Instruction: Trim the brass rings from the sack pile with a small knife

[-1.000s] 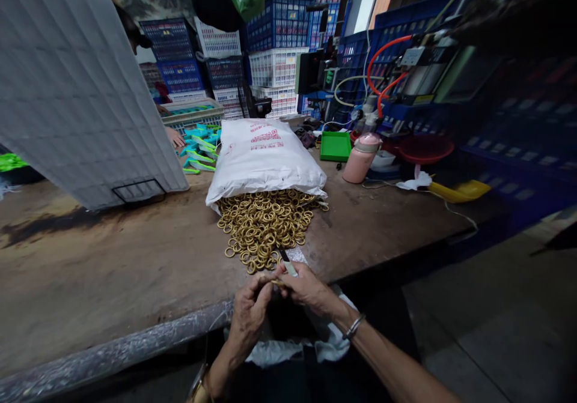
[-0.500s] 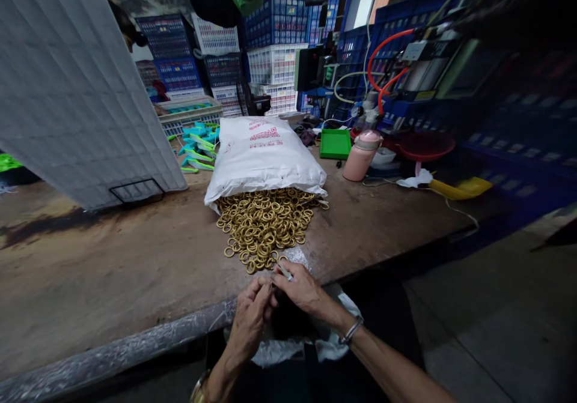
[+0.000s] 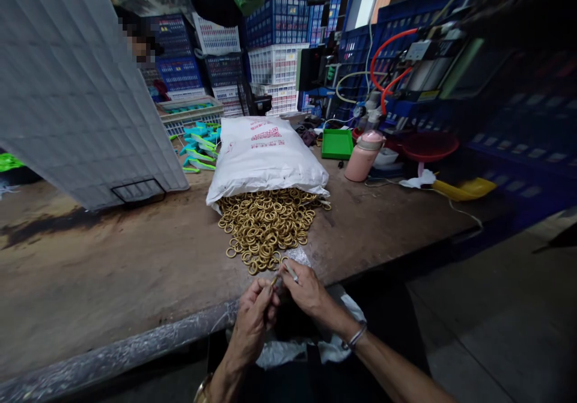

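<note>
A pile of gold-coloured rings (image 3: 265, 223) spills from the mouth of a white sack (image 3: 270, 163) with red print onto the table. In front of the pile, my left hand (image 3: 255, 316) is closed in a pinch on one gold ring (image 3: 274, 280), seen nearly edge-on. My right hand (image 3: 309, 289) is close beside it, its fingers closed around a small grey, blade-like tool (image 3: 291, 272). The tool's tip is hidden by my fingers. Below both hands, pale plastic sheeting (image 3: 282, 354) shows over my lap.
A white padded panel (image 3: 90, 90) stands on the left. Turquoise and green plastic pieces (image 3: 198, 145) lie behind the sack. To the right are a green tray (image 3: 337, 145), a pink bottle (image 3: 363, 157), a yellow scoop (image 3: 466, 188) and a machine with orange hoses (image 3: 424, 60). Stacked crates (image 3: 277, 21) fill the back.
The ring in my left hand now shows more clearly between the fingertips. My right hand has shifted slightly right with the tool. The pile and sack look the same.
</note>
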`<state>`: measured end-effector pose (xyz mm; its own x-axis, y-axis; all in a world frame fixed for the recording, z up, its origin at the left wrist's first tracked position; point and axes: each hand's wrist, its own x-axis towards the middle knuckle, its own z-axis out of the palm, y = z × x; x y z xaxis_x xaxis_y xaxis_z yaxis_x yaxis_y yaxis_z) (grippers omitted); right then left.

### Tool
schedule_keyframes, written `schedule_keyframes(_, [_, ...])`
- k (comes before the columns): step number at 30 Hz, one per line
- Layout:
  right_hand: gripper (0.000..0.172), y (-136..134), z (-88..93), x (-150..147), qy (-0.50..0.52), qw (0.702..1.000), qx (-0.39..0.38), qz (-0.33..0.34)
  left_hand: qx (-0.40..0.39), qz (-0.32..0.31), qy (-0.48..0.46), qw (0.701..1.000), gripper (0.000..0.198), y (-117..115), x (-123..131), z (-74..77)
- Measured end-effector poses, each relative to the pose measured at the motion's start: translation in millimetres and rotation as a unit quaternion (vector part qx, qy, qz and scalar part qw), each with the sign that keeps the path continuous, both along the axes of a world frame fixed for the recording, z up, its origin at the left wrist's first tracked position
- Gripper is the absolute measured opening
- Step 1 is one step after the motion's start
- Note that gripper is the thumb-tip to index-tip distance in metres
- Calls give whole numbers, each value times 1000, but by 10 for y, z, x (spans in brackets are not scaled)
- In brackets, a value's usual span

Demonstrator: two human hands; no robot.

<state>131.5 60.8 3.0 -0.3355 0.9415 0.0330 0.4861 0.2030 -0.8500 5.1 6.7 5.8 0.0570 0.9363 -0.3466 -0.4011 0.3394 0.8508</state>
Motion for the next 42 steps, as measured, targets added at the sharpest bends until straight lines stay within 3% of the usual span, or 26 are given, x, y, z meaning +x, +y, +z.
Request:
schedule_keyframes(5, [16,-125,4,31,-135,983,84,90,35,18,15,999,27,2,-13,-34])
schedule_keyframes(11, [30,-179,27,16,-213,966,90,117,42,20,51,998,29,-8,-38,-124])
schedule_keyframes(18, [29,-178,31,-19,-231,962,96,110,40,23,52,998,30,-4,-46,-120])
schedule_keyframes(27, [21,-35,-24,92,-241,965,74,71,31,7,39,999,32,-61,3,94])
schedule_keyframes(42, [29,-182,40,-20,-228,961,91,127,34,20,76,996,36,-36,-58,-15])
